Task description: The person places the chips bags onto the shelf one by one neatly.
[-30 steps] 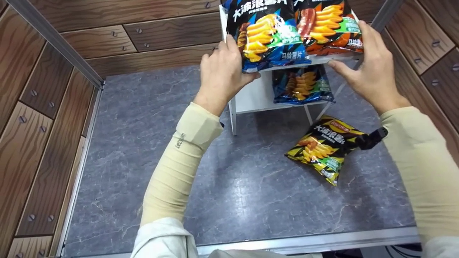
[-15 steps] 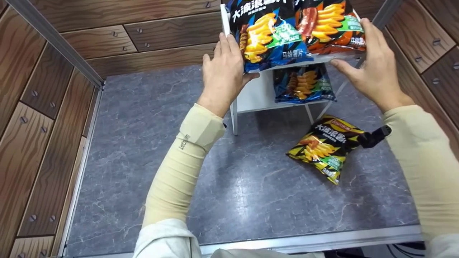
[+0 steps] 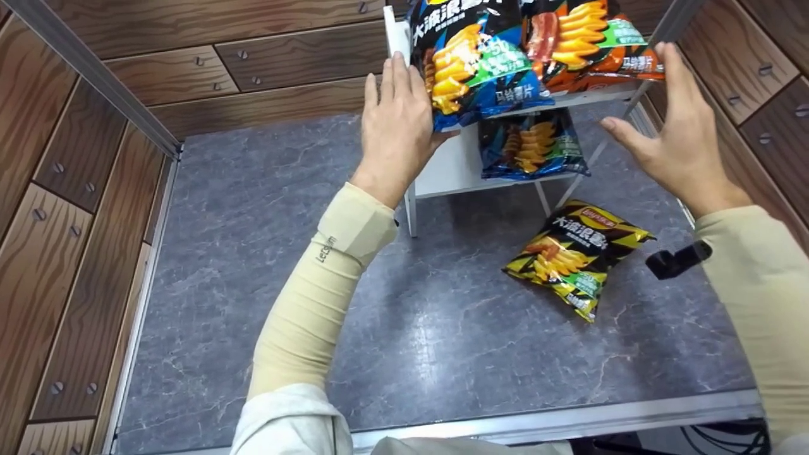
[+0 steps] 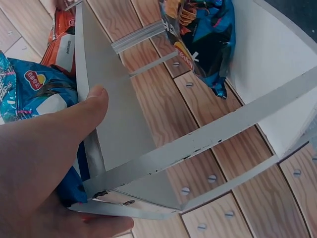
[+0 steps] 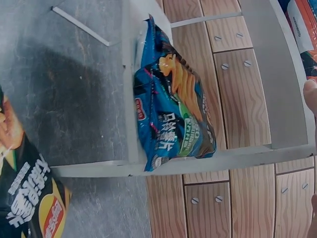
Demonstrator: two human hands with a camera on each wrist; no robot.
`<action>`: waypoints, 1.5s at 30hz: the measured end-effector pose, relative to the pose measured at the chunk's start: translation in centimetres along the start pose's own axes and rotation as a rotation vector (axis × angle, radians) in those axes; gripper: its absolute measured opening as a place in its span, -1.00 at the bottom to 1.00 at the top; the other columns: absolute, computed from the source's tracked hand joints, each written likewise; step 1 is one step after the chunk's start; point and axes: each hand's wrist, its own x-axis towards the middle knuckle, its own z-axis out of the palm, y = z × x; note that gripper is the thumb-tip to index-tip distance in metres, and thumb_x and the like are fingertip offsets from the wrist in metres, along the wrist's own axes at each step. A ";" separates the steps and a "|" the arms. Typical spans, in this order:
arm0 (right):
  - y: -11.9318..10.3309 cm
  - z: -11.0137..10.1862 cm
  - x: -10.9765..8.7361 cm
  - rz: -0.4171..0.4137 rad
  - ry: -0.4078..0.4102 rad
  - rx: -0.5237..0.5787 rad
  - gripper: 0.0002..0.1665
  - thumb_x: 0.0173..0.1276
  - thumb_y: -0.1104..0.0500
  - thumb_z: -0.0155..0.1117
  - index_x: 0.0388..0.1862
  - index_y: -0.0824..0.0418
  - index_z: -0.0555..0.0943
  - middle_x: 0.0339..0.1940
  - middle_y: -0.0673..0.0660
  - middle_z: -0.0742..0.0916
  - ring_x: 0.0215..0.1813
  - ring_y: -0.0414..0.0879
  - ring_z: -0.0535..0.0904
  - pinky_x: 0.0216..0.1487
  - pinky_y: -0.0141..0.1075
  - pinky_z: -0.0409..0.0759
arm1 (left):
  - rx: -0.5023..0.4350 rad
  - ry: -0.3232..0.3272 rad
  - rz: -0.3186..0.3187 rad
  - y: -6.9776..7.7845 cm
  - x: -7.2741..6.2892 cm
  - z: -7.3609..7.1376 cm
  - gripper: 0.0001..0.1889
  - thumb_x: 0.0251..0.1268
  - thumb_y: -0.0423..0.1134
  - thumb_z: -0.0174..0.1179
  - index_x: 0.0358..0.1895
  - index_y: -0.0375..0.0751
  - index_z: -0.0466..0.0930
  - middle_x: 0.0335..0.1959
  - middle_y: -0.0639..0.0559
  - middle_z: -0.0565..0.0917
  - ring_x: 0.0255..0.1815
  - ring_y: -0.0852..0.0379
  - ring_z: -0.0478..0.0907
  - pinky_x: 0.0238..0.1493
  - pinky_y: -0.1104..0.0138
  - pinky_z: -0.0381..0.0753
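Observation:
A blue potato chip bag [image 3: 483,66] and an orange chip bag [image 3: 572,47] lie side by side on the top board of a white shelf rack [image 3: 445,170]. My left hand [image 3: 398,123] lies with straight fingers along the blue bag's left side, its thumb low by the board's front edge. In the left wrist view, the thumb [image 4: 94,101] overlaps the board's underside. My right hand [image 3: 686,136] is spread at the right, its fingertips right at the orange bag's lower right corner and its thumb apart from the bag.
Another blue chip bag [image 3: 534,145] rests on the lower shelf. A yellow-and-black chip bag [image 3: 569,259] lies on the grey marbled surface [image 3: 265,265] in front of the rack. Wood-patterned panels [image 3: 82,240] and metal rails enclose the space. A black camera [image 3: 679,260] sticks out from the right wrist.
My right hand has shifted right and slightly down, and the orange bag's right corner now reaches past the board's edge. My left fingers have straightened upward along the blue bag.

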 end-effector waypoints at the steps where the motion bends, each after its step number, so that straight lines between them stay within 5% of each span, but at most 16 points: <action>1: 0.0 -0.1 -0.2 0.005 -0.003 0.001 0.13 0.23 0.09 0.48 0.63 0.14 0.01 0.63 0.09 0.20 0.62 -0.10 0.06 0.61 -0.32 -0.01 | 0.005 0.005 0.001 0.0 0.0 0.0 0.08 0.24 0.45 0.03 0.54 -0.40 0.05 0.59 -0.30 0.06 0.62 -0.14 0.03 0.61 0.01 0.03; 11: 0.2 0.4 -3.8 0.168 -0.077 0.061 0.19 0.23 0.08 0.47 0.64 0.03 -0.09 0.64 0.03 0.15 0.63 -0.10 0.02 0.63 -0.25 -0.09 | -0.030 0.040 0.028 -0.2 0.0 0.3 0.06 0.27 0.36 0.12 0.52 -0.46 0.01 0.56 -0.34 0.11 0.59 -0.18 0.10 0.61 0.09 0.04; 17: 0.5 2.1 -7.2 0.236 -0.187 0.068 0.15 0.31 -0.03 0.39 0.65 0.03 -0.13 0.65 0.08 0.09 0.65 0.11 -0.02 0.64 0.02 -0.11 | -0.023 0.049 0.032 -0.2 0.0 0.3 0.06 0.28 0.36 0.10 0.52 -0.46 0.02 0.56 -0.34 0.13 0.59 -0.19 0.10 0.61 0.08 0.05; 25: 0.7 4.9 -11.8 0.285 -0.305 0.045 0.15 0.33 -0.13 0.35 0.62 0.27 -0.08 0.64 0.32 0.00 0.63 0.33 -0.13 0.61 0.16 -0.28 | -0.032 0.022 0.019 0.0 0.2 0.3 0.04 0.31 0.36 0.07 0.54 -0.44 -0.01 0.58 -0.32 0.09 0.61 -0.17 0.06 0.62 0.09 0.00; 35: 0.9 9.8 -17.5 0.256 -0.393 -0.174 0.24 0.15 -0.36 0.38 0.56 0.34 0.13 0.60 0.41 0.11 0.60 0.43 -0.12 0.51 0.39 -0.27 | -0.043 0.024 0.015 -0.2 0.1 0.4 0.05 0.30 0.35 0.09 0.54 -0.43 -0.02 0.58 -0.32 0.08 0.61 -0.17 0.04 0.63 0.09 -0.02; 45: 0.9 12.7 -20.3 0.275 -0.511 -0.383 0.51 -0.01 -0.61 0.26 0.63 0.25 -0.09 0.62 0.45 -0.09 0.60 0.45 -0.23 0.46 0.45 -0.37 | -0.062 0.081 0.020 -0.1 0.1 0.6 0.03 0.27 0.30 0.18 0.52 -0.45 0.04 0.56 -0.32 0.15 0.59 -0.18 0.10 0.62 0.09 0.03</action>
